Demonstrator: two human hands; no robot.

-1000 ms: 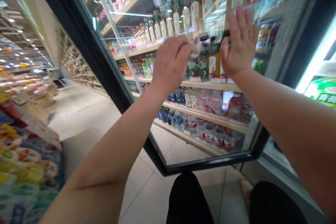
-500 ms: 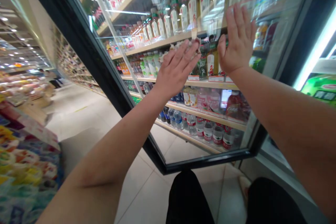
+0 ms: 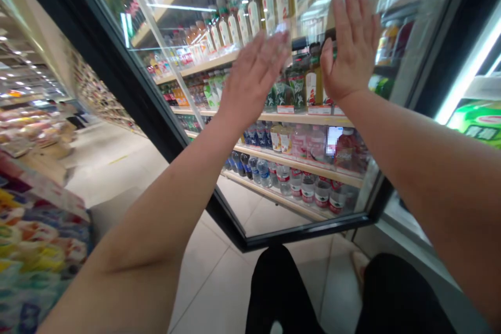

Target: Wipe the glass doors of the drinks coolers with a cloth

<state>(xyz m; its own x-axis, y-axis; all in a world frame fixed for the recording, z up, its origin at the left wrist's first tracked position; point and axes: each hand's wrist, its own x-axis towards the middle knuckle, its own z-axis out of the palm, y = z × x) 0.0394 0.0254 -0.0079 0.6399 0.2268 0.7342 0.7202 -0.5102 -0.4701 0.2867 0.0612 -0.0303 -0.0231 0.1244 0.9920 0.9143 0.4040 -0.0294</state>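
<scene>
My left hand [image 3: 250, 81] lies nearly flat against the glass door [image 3: 309, 231], blurred by motion. A crumpled whitish cloth was under its fingers a moment ago; now the hand hides almost all of it. To its right, my right hand [image 3: 349, 49] is open, palm to the same pane, with the fingers stretched upward and the thumb apart. It holds nothing. Through the glass, rows of bottled drinks [image 3: 307, 188] show on several shelves. The door stands swung out, set in a thick black frame.
A lit cooler opening with a green package [image 3: 479, 120] is at the right. Colourful packaged goods [image 3: 43, 250] are stacked at the lower left. Farther back, a person [image 3: 72, 114] is in the tiled aisle [image 3: 117, 162]. My knees [image 3: 279, 292] are below the door.
My left hand has slid up and a little left across the glass, and the cloth's edge no longer shows clearly. My right hand stays on the pane. The view has shifted slightly.
</scene>
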